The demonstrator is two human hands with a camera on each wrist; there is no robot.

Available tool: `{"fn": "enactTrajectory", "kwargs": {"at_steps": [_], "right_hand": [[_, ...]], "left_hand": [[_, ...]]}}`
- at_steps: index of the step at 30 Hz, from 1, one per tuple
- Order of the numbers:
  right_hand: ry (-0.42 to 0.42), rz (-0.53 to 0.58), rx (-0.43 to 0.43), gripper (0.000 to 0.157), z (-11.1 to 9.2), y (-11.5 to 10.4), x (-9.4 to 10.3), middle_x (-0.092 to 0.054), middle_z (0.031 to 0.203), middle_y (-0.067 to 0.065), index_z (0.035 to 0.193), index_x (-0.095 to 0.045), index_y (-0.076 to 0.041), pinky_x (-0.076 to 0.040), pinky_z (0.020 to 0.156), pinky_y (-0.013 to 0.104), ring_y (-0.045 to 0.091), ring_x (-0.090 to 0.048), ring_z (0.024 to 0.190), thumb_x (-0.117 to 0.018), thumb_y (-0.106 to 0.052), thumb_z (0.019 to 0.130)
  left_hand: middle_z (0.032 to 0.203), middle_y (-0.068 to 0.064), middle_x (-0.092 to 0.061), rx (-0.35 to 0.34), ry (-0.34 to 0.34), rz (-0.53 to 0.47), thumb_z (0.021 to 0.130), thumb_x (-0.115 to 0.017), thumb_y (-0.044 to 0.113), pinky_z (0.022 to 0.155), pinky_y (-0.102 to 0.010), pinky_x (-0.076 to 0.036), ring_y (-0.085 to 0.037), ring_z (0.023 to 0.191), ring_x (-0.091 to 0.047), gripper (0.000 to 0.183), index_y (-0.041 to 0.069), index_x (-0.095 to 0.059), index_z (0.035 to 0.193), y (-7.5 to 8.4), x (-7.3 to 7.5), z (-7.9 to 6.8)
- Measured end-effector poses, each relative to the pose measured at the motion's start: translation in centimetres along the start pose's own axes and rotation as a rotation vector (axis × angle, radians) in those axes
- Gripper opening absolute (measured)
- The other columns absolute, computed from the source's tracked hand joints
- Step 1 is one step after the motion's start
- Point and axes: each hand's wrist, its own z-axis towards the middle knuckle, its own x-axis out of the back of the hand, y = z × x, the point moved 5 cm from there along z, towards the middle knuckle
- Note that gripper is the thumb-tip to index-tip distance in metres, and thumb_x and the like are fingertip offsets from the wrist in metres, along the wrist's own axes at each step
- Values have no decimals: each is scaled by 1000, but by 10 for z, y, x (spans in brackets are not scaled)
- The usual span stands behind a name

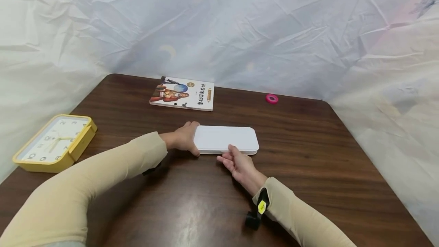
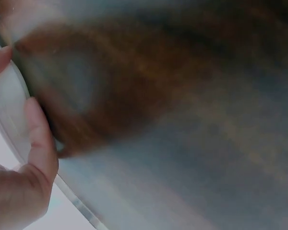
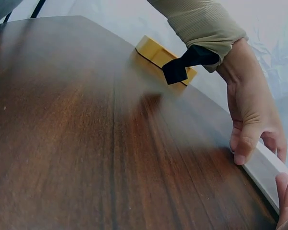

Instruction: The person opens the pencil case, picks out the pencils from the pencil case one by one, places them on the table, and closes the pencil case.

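A flat white case [image 1: 226, 138] with rounded corners and a thin seam along its side lies lengthwise in the middle of the brown table [image 1: 192, 197]. My left hand [image 1: 183, 137] grips its left end, thumb at the near corner and fingers round the far one. At the front long side is my right hand [image 1: 241, 167], its thumb tip right at the edge and its loosely extended fingers pointing left, just below the case. Part of the case's side [image 3: 266, 172] shows in the right wrist view between the two hands. The left wrist view shows the case [image 2: 9, 105] at its left edge.
A yellow-framed clock [image 1: 55, 140] lies face up at the table's left side. Toward the back is a picture book [image 1: 183, 93], with a small pink ring-shaped object [image 1: 272, 98] farther right. White sheeting [image 1: 219, 29] hangs behind and beside the table.
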Motion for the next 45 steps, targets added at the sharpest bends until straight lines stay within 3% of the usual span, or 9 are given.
{"fn": "enactTrajectory", "kwargs": {"at_steps": [4, 8, 17, 20, 24, 28, 33, 40, 45], "right_hand": [[-17, -29, -2, 26, -2, 1, 1, -57, 62, 7, 82, -50, 2, -45, 51, 15, 17, -63, 60, -50, -23, 89], [-58, -65, -13, 35, -3, 1, 2, -59, 71, 9, 98, -49, 10, -47, 55, 17, 20, -63, 65, -46, -24, 91], [-133, -76, -77, 46, -7, -9, 5, -57, 90, 15, 119, -35, 15, -47, 62, 21, 25, -61, 78, -41, -23, 93], [-155, -61, -82, 50, -7, -10, 6, -57, 97, 17, 120, -35, 15, -46, 64, 19, 26, -60, 86, -43, -26, 92], [-207, 51, -97, 48, 0, -7, 4, -55, 103, 23, 116, -39, 14, -46, 70, 22, 30, -58, 91, -50, -23, 89], [-112, 124, -93, 34, 0, -7, -2, -47, 111, 27, 115, -39, 6, -43, 77, 25, 31, -58, 89, -45, -18, 92], [-65, 144, -69, 22, 2, -6, -7, -44, 111, 26, 107, -39, 0, -45, 71, 20, 24, -62, 72, -45, -16, 92], [-40, 106, -40, 27, 0, 1, -8, -54, 90, 18, 104, -41, 3, -45, 64, 15, 19, -63, 68, -46, -19, 91], [-5, 85, -4, 32, 2, 2, -7, -56, 87, 16, 107, -43, 6, -45, 63, 15, 19, -63, 70, -49, -20, 90]], "left_hand": [[111, -16, -37, -2, 27, -57, 51, -82, 22, 81, -34, -36, -24, 92, -42, 96, -3, -27, 126, -3, -2, -1], [109, -15, -36, -16, 47, -102, 51, -82, 19, 79, -34, -36, -24, 91, -41, 95, -2, -27, 125, -5, -4, -3], [112, -15, -36, -24, 26, -63, 53, -80, 19, 81, -33, -36, -24, 92, -41, 94, -1, -26, 127, 0, 1, 1], [116, -17, -34, -24, 18, -55, 54, -80, 20, 82, -34, -35, -25, 95, -41, 98, 1, -22, 130, 0, 2, 2], [118, -17, -33, -29, 10, -43, 55, -80, 20, 83, -35, -35, -26, 97, -41, 99, 3, -21, 133, -1, 3, 3], [118, -18, -34, -52, 7, -8, 55, -79, 21, 84, -36, -35, -26, 97, -41, 96, 2, -23, 131, 1, 3, 4], [119, -17, -36, -73, 10, 20, 55, -79, 22, 87, -36, -33, -25, 99, -40, 96, -2, -23, 130, 1, 2, 4], [119, -17, -36, -74, -13, 23, 55, -80, 21, 87, -36, -33, -25, 99, -40, 97, -2, -23, 130, -1, 0, 2], [118, -18, -36, -78, -10, 29, 55, -80, 21, 87, -36, -33, -26, 99, -40, 97, -3, -23, 130, 1, 2, 2]]}}
